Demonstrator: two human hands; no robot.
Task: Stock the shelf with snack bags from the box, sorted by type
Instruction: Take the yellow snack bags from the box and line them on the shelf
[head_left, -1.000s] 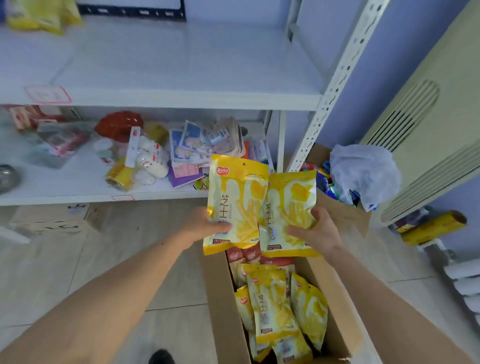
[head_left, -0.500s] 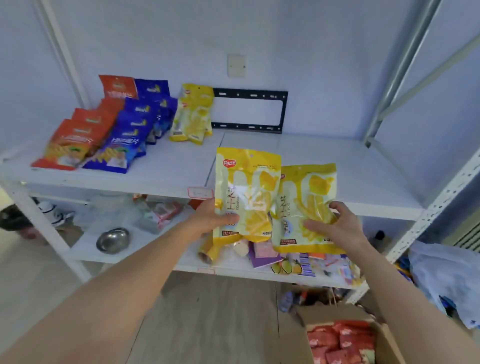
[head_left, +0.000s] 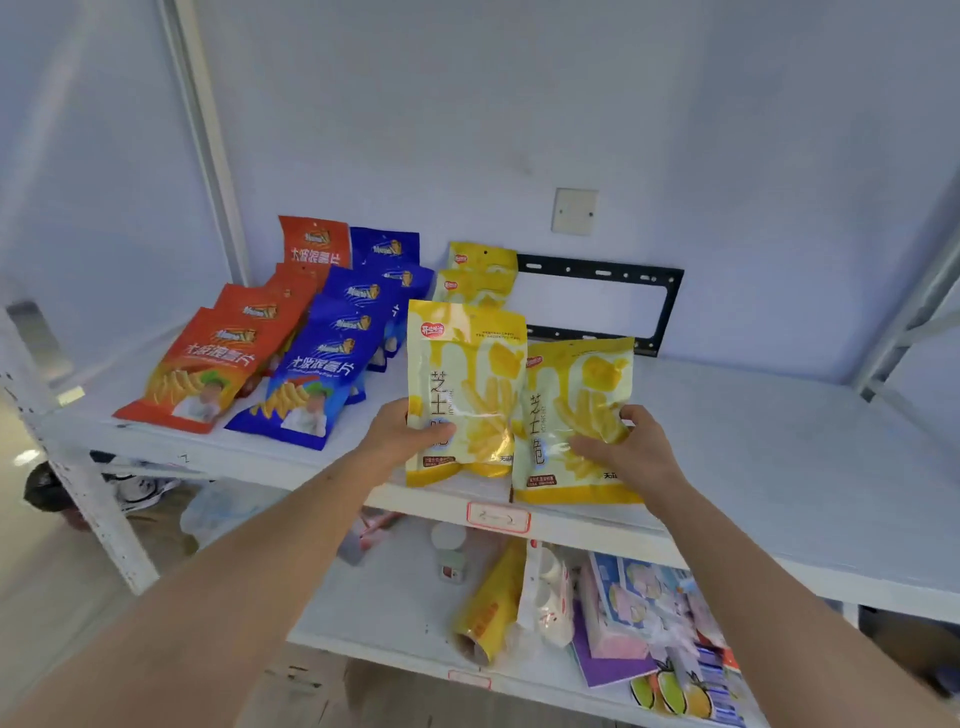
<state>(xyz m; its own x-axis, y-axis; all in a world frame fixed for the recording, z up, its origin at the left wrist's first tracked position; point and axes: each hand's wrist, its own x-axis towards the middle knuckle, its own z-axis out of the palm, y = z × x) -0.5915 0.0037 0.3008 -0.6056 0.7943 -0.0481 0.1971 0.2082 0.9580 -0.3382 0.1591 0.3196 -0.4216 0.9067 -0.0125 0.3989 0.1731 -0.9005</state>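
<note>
My left hand (head_left: 402, 434) grips a yellow snack bag (head_left: 467, 364) by its lower left side, held upright over the front edge of the white upper shelf (head_left: 753, 457). My right hand (head_left: 631, 452) grips a second yellow snack bag (head_left: 582, 384) just to its right. At the back of the shelf lean two more yellow bags (head_left: 480, 273). To their left lie a row of blue bags (head_left: 322, 374) and a row of orange bags (head_left: 218, 364). The box is out of view.
A black metal bracket (head_left: 602, 306) hangs on the wall behind the shelf. The lower shelf (head_left: 395, 608) holds a yellow roll (head_left: 488, 608), white packets and colourful booklets (head_left: 639, 618). A white upright post (head_left: 93, 499) stands at the left.
Both hands have lifted the two yellow bags from over the box up to the upper shelf's front edge. The view has swung up and the box has left the frame.
</note>
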